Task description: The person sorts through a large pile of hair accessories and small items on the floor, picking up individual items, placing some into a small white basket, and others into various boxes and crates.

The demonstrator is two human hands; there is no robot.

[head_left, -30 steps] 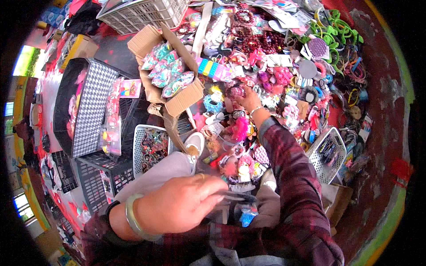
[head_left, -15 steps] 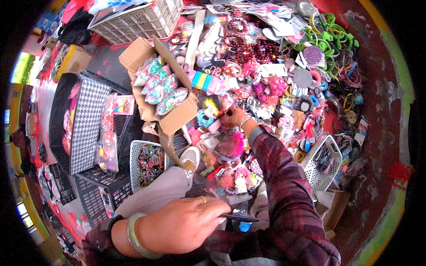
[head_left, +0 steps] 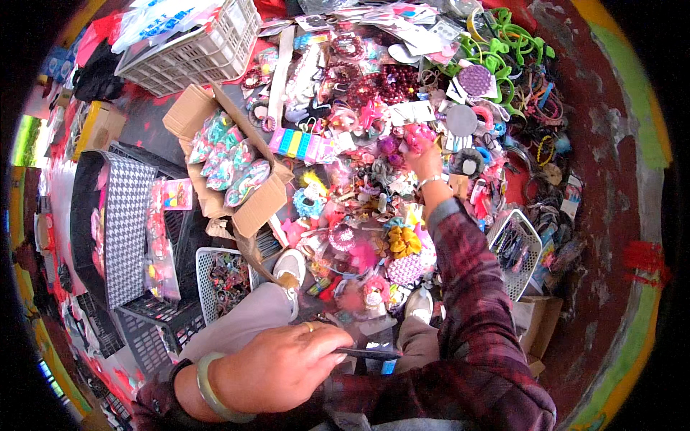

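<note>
My left hand (head_left: pixel 277 363), a bangle on its wrist, is closed low in front of me. Its fingers pinch a thin, dark, flat object (head_left: pixel 368 353) seen nearly edge-on; its kind is unclear. Reaching out over a heap of hair accessories, my right hand (head_left: pixel 425 164) touches a bright pink ruffled cluster (head_left: pixel 417 136), and its fingertips blend into it. Purple pompoms (head_left: pixel 389 146) lie just left of those fingers. A dark grey fluffy hair tie (head_left: pixel 468 162) is to their right. Nearer to me lie a mustard scrunchie (head_left: pixel 405 242) and a blue hair tie (head_left: pixel 308 203).
An open cardboard box (head_left: pixel 260 210) of bagged items stands left of the heap, with a white crate (head_left: pixel 194 61) behind it. Small baskets stand left (head_left: pixel 205 287) and right (head_left: pixel 533 253). Green headbands (head_left: pixel 514 36) lie far right. My shoes (head_left: pixel 290 269) stand at the heap's near edge.
My right hand has moved farther out and to the right, onto the pink cluster. The mustard scrunchie now shows beside my sleeve. The view has shifted; my left hand keeps its hold.
</note>
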